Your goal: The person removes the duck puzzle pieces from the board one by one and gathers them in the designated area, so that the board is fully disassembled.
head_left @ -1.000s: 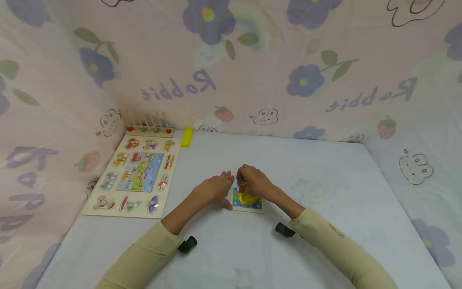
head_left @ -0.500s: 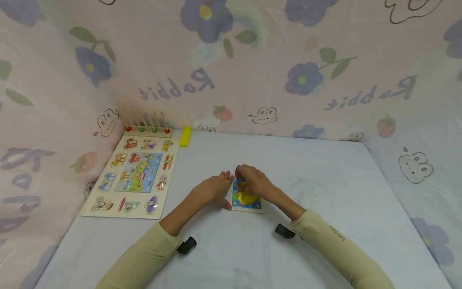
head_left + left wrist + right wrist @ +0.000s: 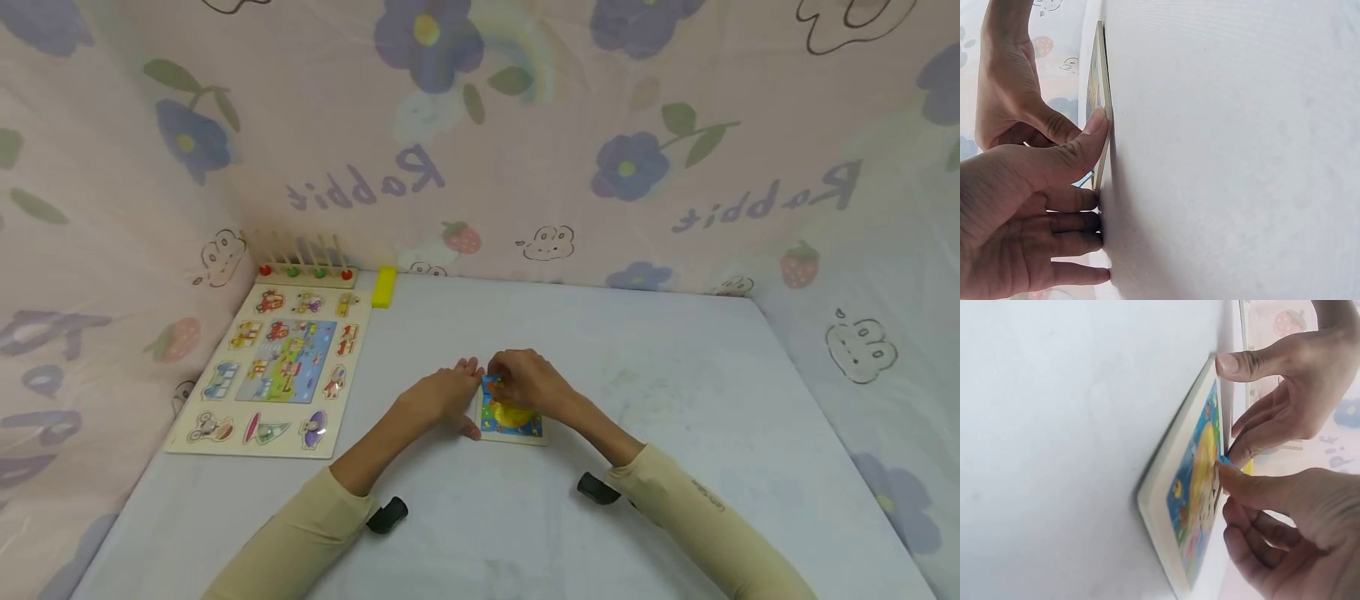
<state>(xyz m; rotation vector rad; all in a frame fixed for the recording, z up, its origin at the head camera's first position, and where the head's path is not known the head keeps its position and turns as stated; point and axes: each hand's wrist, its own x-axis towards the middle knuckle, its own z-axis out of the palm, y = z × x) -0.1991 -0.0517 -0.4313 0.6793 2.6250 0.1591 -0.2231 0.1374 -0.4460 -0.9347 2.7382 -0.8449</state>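
A small wooden puzzle board [image 3: 512, 435] with a yellow duck picture lies on the white table in front of me. My left hand [image 3: 438, 397] rests along its left side, thumb against the near corner and fingers straight, their tips down at the table. Over the board's far part, my right hand [image 3: 534, 382] pinches a blue puzzle piece [image 3: 1229, 461] between thumb and curled fingers. In the left wrist view, only a sliver of blue shows between the hands. The right hand hides much of the picture's upper part.
A large peg puzzle board [image 3: 251, 437] with vehicle pieces lies at the left. Behind it stands a wooden rack [image 3: 307, 279] with upright pegs and red and green beads. A yellow block [image 3: 383, 287] sits beside it, near the patterned back curtain [image 3: 480, 167].
My right hand has dipped slightly toward me over the duck board, and its fingers have shifted at the far left corner. The left hand stays in place against the board.
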